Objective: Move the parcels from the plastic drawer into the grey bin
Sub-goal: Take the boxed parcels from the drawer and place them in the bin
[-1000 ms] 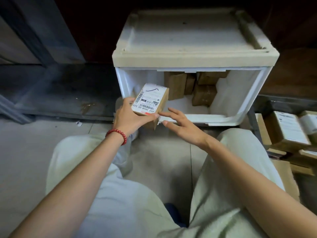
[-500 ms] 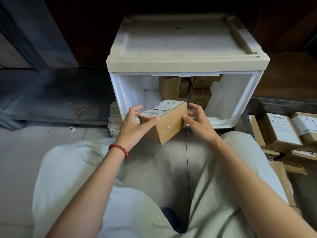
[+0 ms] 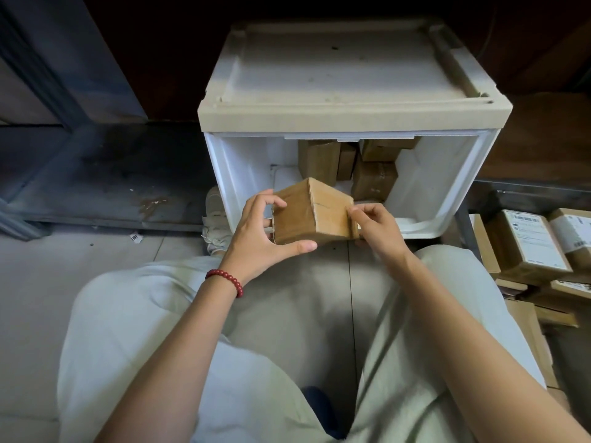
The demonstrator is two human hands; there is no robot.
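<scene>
we flip parcel (image 3: 311, 212) over, label side no longer up, plain brown faces showing; right hand (image 3: 377, 227) now pinching its end

The floor (image 3: 80, 266) is pale grey tile, with a seam starting just below the right fingers (image 3: 361, 212). Directly beyond both sets of fingers stands the plastic drawer (image 3: 243, 174), its open front facing them. Just left of the left fingers (image 3: 275, 201) a pale shoe (image 3: 213, 225) touches the drawer's corner. Farther left lies a small paper scrap (image 3: 136, 237). Labelled boxes (image 3: 527, 244) sit low, well right of the right fingers.
</scene>
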